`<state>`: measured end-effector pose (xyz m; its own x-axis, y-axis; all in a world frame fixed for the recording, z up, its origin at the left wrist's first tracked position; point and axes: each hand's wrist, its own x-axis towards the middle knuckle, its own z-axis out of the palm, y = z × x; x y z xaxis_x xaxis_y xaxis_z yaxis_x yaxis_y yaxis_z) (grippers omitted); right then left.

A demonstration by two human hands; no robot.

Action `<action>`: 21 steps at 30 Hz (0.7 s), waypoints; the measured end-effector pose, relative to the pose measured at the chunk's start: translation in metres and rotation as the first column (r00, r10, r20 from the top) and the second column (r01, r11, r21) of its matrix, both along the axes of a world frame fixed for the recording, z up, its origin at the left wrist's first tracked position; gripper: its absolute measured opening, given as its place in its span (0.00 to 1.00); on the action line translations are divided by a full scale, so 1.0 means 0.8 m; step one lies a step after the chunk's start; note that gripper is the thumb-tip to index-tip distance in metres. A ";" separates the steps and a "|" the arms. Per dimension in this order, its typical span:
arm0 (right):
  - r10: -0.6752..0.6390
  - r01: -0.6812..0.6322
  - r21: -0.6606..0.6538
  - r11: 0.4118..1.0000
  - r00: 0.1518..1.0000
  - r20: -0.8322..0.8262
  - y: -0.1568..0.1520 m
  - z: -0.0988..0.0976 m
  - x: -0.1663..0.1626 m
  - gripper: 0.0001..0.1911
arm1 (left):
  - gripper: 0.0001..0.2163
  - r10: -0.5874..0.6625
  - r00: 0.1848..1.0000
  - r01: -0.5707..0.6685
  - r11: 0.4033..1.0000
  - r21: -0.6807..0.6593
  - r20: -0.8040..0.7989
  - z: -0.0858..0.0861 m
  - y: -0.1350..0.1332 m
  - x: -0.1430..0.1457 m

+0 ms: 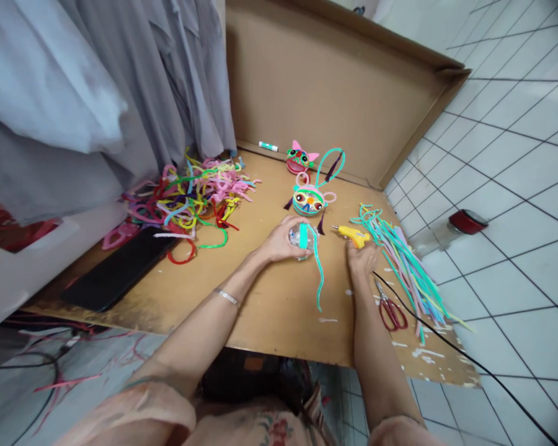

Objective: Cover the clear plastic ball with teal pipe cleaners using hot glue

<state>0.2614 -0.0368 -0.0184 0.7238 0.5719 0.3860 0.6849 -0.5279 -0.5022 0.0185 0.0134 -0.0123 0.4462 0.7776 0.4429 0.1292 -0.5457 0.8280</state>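
Observation:
My left hand (pixel 283 240) is closed around a clear, rounded plastic piece (pixel 296 236) near the middle of the table. A turquoise pipe cleaner (pixel 319 279) is wound in rows on that piece, and its loose tail hangs toward me. In my right hand (pixel 363 255) is a yellow hot glue gun (pixel 352 235), its nozzle pointing left toward the plastic piece but apart from it. Just beyond my left hand sits a decorated animal head (pixel 309 201) with pink ears, dark tassels and a turquoise loop. A smaller pink-eared head (pixel 298 160) stands behind it.
Tangled colourful pipe cleaners (pixel 199 192) and a black phone-like slab (pixel 121 269) lie left. On the right are straight pipe cleaners (pixel 411 272), red-handled scissors (pixel 391 313) and the glue gun's black cord (pixel 446 344). A cardboard wall (pixel 330 87) and a marker (pixel 268 147) are at the back.

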 end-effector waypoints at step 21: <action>0.479 -0.872 0.235 0.430 0.441 0.759 -0.016 0.017 -0.089 0.21 | 0.32 0.034 0.999 -0.034 0.998 0.057 0.001 -0.002 0.001 0.001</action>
<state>0.1899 -0.0499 -0.0048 -0.2619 0.2968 0.9183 0.8695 0.4855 0.0911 0.0194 0.0140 -0.0136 0.4201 0.7656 0.4873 0.1482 -0.5876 0.7955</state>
